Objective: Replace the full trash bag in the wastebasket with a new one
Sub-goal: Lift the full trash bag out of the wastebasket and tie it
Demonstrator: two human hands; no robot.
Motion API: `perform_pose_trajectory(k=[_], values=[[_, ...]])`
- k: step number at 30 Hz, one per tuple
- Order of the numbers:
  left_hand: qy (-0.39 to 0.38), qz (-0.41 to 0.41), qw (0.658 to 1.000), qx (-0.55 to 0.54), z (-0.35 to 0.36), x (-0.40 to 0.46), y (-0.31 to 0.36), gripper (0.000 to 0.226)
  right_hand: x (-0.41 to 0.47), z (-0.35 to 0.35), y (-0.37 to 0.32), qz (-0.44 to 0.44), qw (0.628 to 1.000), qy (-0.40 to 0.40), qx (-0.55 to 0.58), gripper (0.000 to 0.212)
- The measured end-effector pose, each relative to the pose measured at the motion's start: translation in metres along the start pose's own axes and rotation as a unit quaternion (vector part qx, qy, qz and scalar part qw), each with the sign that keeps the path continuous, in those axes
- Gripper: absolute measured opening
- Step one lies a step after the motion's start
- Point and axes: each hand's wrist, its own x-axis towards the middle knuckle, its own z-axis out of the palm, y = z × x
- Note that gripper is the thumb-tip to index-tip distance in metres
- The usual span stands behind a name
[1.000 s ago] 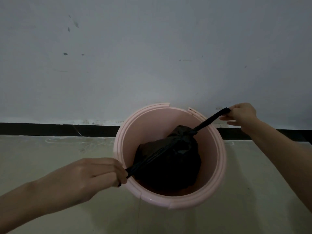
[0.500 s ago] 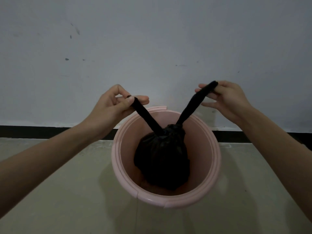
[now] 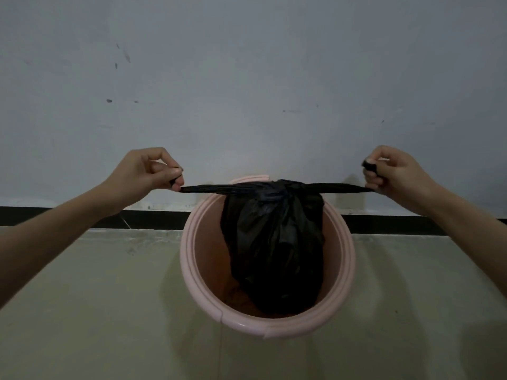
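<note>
The black bag [image 3: 274, 242] hangs half inside the pink wastebasket [image 3: 270, 326], its knot at the rim. Left hand [image 3: 148, 174] and right hand [image 3: 392, 171] each pinch a taut tail, pulling apart. Pulling harder could tear the thin plastic.

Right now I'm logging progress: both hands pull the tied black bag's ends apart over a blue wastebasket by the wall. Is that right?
Not quite: the wastebasket is pink, not blue, as the head view shows. The rest holds: the left hand and the right hand each grip one end of the tied black bag and pull them apart over the basket by the wall.
</note>
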Motion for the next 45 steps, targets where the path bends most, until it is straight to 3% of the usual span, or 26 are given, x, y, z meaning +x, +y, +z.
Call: perform_pose_trajectory(k=[4, 6, 8, 11, 15, 18, 24, 29, 31, 33, 36, 38, 42, 45], values=[[-0.007, -0.007, 1.000, -0.008, 0.005, -0.012, -0.016, 0.027, -0.006, -0.007, 0.020, 0.020, 0.999, 0.035, -0.003, 0.030], [0.003, 0.006, 0.999, -0.035, 0.011, -0.016, -0.011, 0.012, -0.008, 0.000, 0.015, -0.005, 0.998, 0.053, -0.016, 0.028], [0.031, 0.032, 0.995, -0.094, 0.014, -0.010, 0.003, 0.022, -0.008, 0.012, -0.001, -0.045, 0.997, 0.060, -0.001, 0.027], [0.027, 0.084, 0.988, -0.129, 0.034, 0.006, 0.037, 0.008, -0.011, 0.045, -0.036, -0.096, 0.995, 0.002, 0.033, 0.023], [0.024, 0.122, 0.983, -0.133, 0.074, 0.017, 0.073, 0.017, -0.014, 0.099, -0.065, -0.160, 0.984, -0.080, 0.019, 0.020], [0.046, 0.116, 0.979, -0.160, 0.090, 0.022, 0.086, 0.013, -0.016, 0.121, -0.071, -0.167, 0.981, -0.094, -0.014, 0.018], [0.073, 0.072, 0.967, -0.232, 0.095, 0.026, 0.083, 0.014, -0.021, 0.129, -0.065, -0.125, 0.981, -0.131, 0.063, 0.015], [0.056, 0.058, 0.968, -0.238, 0.091, 0.027, 0.070, 0.012, -0.021, 0.127, -0.061, -0.129, 0.986, -0.094, 0.053, 0.009], [0.036, 0.048, 0.983, -0.173, 0.083, 0.025, 0.051, 0.015, -0.020, 0.124, -0.058, -0.140, 0.987, -0.081, 0.027, 0.016], [-0.060, 0.041, 0.997, -0.011, 0.078, 0.021, 0.022, 0.040, -0.019, 0.123, -0.054, -0.142, 0.987, -0.075, 0.008, 0.018], [-0.235, 0.023, 0.946, 0.222, 0.087, 0.015, -0.017, 0.068, -0.017, 0.122, -0.057, -0.137, 0.988, -0.072, 0.004, 0.019], [-0.263, 0.053, 0.930, 0.253, 0.097, 0.016, -0.030, 0.068, -0.015, 0.121, -0.067, -0.147, 0.987, -0.069, 0.017, 0.019], [-0.139, 0.113, 0.968, 0.174, 0.109, 0.018, -0.032, 0.030, -0.017, 0.111, -0.096, -0.187, 0.980, -0.057, 0.038, 0.018], [-0.056, 0.074, 0.992, 0.082, 0.104, 0.016, -0.013, 0.015, -0.022, 0.101, -0.125, -0.196, 0.979, -0.035, 0.047, 0.017]])
